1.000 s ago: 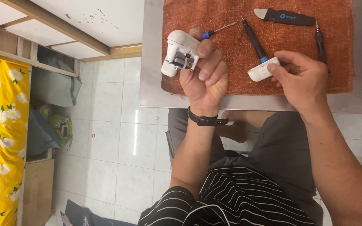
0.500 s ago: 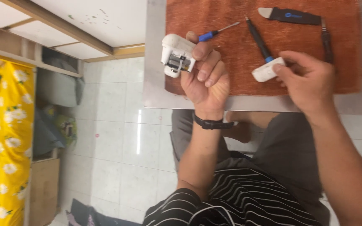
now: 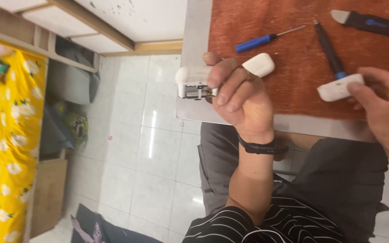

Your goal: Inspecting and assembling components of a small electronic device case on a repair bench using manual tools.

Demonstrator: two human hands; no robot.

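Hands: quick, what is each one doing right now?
Left hand: closed around a white plastic gadget.
Right hand: fingers pinched on a small white cover piece resting on the brown mat.

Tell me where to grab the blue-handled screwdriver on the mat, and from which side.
Grip the blue-handled screwdriver by its blue handle, the thickest part; the bare metal shaft is thin. It lies flat on the red-brown mat, clear of the other tools, so coming from above with fingers across the handle looks best. The left hand, holding a white plastic device, is nearest.
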